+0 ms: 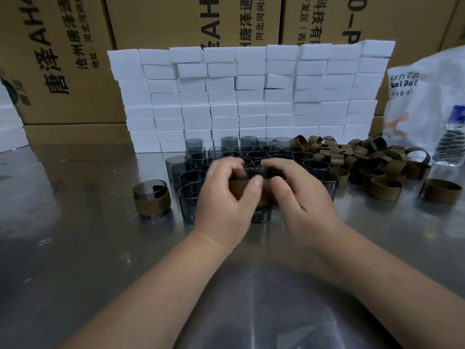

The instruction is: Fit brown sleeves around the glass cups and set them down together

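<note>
Head view, the only one supplied. Both hands met over one smoky glass cup (260,215) in front of the cluster of bare cups (254,154). Left hand (224,197) wrapped round the left flank, thumb laid across the front of the brown sleeve (242,191); right hand (299,197) mirrored on the other flank, fingers curled over the rim. Both sets of fingers closed, gripping cup and sleeve together. Held from two sides, probably to keep the band level while pushed down the taper, since a one-sided push would likely cock it. Sleeve sat around the upper and middle wall, cup base showing dark beneath, so judged mid-fit rather than seated. Whether the base rested on the steel table (75,248) or hung just above, not possible to tell.

Off to the left, well apart from the cluster: one finished cup (151,199), upright, sleeve low on its body. Placed alone, apparently as the start of the finished group, kept away from undone stock to avoid mixing.

To the right: loose sleeves (364,159) heaped just beside the bare cups, near the right hand for easy picking. Behind: stacked white boxes (251,96) like a wall, cardboard cartons (63,59) beyond. Far right: a plastic bag (427,91) and a water bottle (450,139), clear of the work.
</note>
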Tool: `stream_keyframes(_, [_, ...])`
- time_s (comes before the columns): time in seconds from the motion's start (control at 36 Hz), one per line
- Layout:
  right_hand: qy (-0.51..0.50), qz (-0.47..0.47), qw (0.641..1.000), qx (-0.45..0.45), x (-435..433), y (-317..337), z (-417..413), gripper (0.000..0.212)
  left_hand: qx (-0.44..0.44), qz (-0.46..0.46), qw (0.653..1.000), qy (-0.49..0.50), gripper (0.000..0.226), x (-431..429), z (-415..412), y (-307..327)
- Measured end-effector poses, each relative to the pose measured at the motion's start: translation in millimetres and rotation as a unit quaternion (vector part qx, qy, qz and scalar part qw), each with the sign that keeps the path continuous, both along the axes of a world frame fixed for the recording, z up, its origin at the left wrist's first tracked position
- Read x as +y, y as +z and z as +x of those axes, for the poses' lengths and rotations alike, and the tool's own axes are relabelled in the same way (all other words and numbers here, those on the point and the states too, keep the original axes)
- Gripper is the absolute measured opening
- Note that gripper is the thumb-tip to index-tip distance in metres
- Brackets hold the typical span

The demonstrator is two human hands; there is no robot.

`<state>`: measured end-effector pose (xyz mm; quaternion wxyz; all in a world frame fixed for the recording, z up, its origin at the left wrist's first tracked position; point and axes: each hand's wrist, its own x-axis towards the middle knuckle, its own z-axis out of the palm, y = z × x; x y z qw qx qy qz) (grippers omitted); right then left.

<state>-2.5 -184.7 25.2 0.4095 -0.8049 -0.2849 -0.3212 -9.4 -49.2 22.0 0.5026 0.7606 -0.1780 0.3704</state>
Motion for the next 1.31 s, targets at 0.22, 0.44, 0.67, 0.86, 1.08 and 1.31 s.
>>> stream_keyframes(0.22, [-0.018, 0.041, 0.999, 0.023, -8.9, -1.9, 4.2, 0.055, 0.024, -0.253, 0.942, 0.220, 0.024, 29.7, 25.8, 16.4])
stream_keyframes(0.44, [-0.036, 0.028, 0.998, 0.048, -12.1, -5.6, 8.9, 0.042, 0.063, -0.393, 0.857, 0.326, 0.017, 57.1, 30.8, 22.7])
stream_keyframes(0.67, [-0.063, 0.014, 0.997, 0.042, -17.6, -7.0, 13.6, 0.028, 0.138, -0.351, 0.843, 0.382, 0.045, 69.4, 21.5, 2.9])
stream_keyframes(0.86, [-0.125, 0.050, 0.990, 0.049, -22.4, -5.4, 19.7, 0.008, 0.200, -0.294, 0.846, 0.397, 0.042, 75.6, 20.1, -13.1])
stream_keyframes(1.08, [-0.185, 0.095, 0.973, 0.099, -31.2, -5.2, 31.7, 0.008, 0.233, -0.241, 0.852, 0.402, 0.035, 89.4, 36.0, -27.1])
stream_keyframes(1.31, [-0.303, 0.134, 0.929, 0.165, -54.4, 6.0, 46.6, 0.036, 0.282, -0.151, 0.863, 0.392, 0.058, 87.7, 40.4, -24.1])
